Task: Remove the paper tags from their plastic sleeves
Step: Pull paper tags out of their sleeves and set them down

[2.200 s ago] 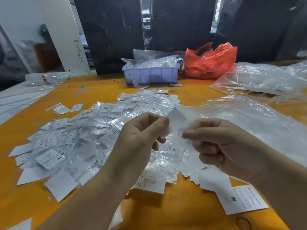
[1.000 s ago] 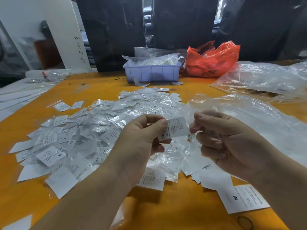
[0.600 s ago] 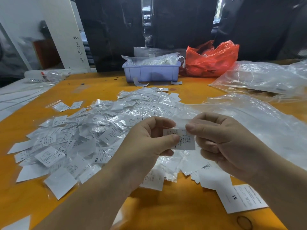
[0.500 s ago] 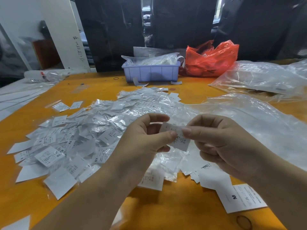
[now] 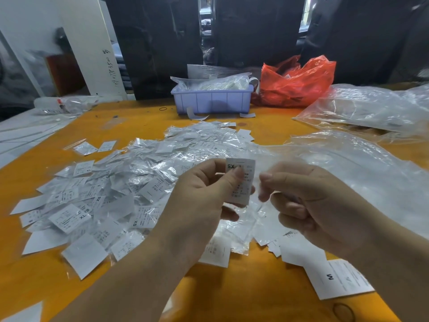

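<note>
My left hand (image 5: 204, 201) pinches a white paper tag (image 5: 241, 184) marked XS between thumb and fingers, holding it upright above the table. Just to its right, my right hand (image 5: 308, 201) has thumb and forefinger pinched on a thin clear plastic sleeve (image 5: 258, 206) that is hard to make out. A wide pile of sleeved tags (image 5: 144, 182) covers the orange table (image 5: 232, 298) to the left and behind my hands. Several bare paper tags (image 5: 301, 252) lie under my right hand.
A lilac plastic bin (image 5: 212, 101) with bagged material stands at the back centre, a red plastic bag (image 5: 297, 82) beside it. Large clear plastic bags (image 5: 362, 163) spread over the right side. A big tag marked M (image 5: 339, 280) lies front right. White sheets lie far left.
The tag was held between both hands and turned. Now my left hand alone holds it upright, and my right hand has drawn a little to the right with the sleeve.
</note>
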